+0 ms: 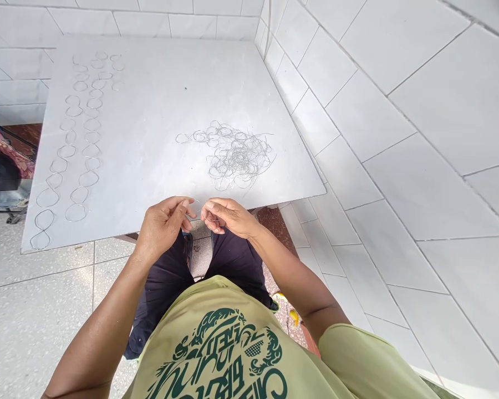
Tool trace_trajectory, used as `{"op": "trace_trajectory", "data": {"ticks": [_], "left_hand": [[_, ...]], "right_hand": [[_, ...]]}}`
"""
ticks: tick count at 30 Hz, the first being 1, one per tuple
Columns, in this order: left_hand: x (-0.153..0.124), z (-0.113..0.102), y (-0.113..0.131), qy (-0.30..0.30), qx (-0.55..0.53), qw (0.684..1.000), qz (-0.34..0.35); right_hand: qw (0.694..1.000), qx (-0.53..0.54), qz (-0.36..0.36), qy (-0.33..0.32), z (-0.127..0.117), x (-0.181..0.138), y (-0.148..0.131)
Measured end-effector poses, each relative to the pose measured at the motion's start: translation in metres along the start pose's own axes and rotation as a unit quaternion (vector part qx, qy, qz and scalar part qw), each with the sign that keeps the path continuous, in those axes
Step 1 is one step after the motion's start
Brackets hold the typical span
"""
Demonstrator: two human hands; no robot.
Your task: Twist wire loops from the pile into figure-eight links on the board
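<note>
My left hand point(163, 223) and my right hand point(225, 216) meet at the near edge of a white slab table point(158, 111). Both pinch the ends of a thin wire loop point(195, 204) held between them, fingers curled closed. Just beyond my hands lies a tangled heap of thin wire rings point(235, 155). Along the left side of the slab, finished wire rings point(72, 144) lie in two neat rows running from near to far.
A white tiled wall point(399, 138) rises close on the right and behind the table. The floor point(33, 310) is speckled tile. A dark patterned object point(4, 160) sits at the far left. My dark trousers and green printed shirt fill the bottom.
</note>
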State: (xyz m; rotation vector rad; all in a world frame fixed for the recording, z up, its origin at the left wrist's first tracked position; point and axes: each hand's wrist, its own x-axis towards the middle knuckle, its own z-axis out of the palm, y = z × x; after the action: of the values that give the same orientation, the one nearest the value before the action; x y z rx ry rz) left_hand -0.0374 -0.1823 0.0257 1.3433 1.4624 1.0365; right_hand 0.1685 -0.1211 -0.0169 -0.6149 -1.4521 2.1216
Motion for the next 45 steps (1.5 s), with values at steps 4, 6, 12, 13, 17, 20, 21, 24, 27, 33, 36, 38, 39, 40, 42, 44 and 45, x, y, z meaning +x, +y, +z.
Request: {"op": "trace_trajectory", "data": {"ticks": [4,6,12,13,17,20,21,24,27,33,36,38,39,40,42,44,45], "left_hand": [[0.003,0.001,0.002,0.009,0.011,1.0,0.008],[0.006,-0.002,0.003,0.012,0.018,1.0,0.013],[0.015,-0.02,0.009,-0.005,0.096,0.995,0.039],[0.016,-0.023,0.01,-0.011,0.109,0.993,0.045],[0.02,-0.029,0.012,-0.021,0.167,0.982,0.08],[0.021,-0.03,0.011,-0.022,0.234,0.964,0.123],[0.021,-0.03,0.01,-0.023,0.259,0.955,0.14],[0.021,-0.03,0.005,-0.021,0.312,0.931,0.188],[0.021,-0.03,0.002,-0.024,0.318,0.926,0.204],[0.023,-0.032,0.006,-0.038,0.221,0.964,0.141],[0.025,-0.034,0.007,-0.032,0.169,0.979,0.105],[0.027,-0.035,0.005,-0.033,0.149,0.984,0.094],[0.028,-0.036,0.004,-0.036,0.141,0.985,0.09],[0.029,-0.036,0.003,-0.039,0.133,0.986,0.088],[0.03,-0.037,0.002,-0.044,0.12,0.988,0.087],[0.031,-0.037,0.001,-0.046,0.119,0.988,0.087],[0.031,-0.036,0.0,-0.044,0.123,0.987,0.089]], "right_hand": [[1.0,-0.023,-0.003,0.002,-0.001,0.0,0.001],[0.999,-0.051,-0.005,0.009,-0.002,-0.001,-0.001],[0.985,-0.154,-0.033,0.068,-0.003,-0.005,-0.01],[0.983,-0.164,-0.032,0.073,-0.003,-0.005,-0.011],[0.981,-0.182,-0.022,0.071,0.001,-0.003,-0.012],[0.976,-0.205,-0.026,0.063,0.006,-0.003,-0.014],[0.974,-0.214,-0.026,0.063,0.007,-0.003,-0.014],[0.97,-0.232,-0.013,0.065,0.008,-0.003,-0.016],[0.97,-0.238,0.0,0.058,0.007,-0.001,-0.014],[0.969,-0.241,-0.006,0.059,0.005,0.001,-0.01],[0.963,-0.26,-0.008,0.07,0.008,0.001,-0.01],[0.952,-0.293,-0.019,0.083,0.01,0.002,-0.011],[0.944,-0.317,-0.028,0.089,0.011,0.002,-0.012],[0.934,-0.342,-0.035,0.092,0.012,0.003,-0.012],[0.916,-0.388,-0.046,0.09,0.014,0.005,-0.013],[0.905,-0.415,-0.045,0.083,0.015,0.007,-0.013],[0.902,-0.423,-0.043,0.079,0.015,0.008,-0.013]]}}
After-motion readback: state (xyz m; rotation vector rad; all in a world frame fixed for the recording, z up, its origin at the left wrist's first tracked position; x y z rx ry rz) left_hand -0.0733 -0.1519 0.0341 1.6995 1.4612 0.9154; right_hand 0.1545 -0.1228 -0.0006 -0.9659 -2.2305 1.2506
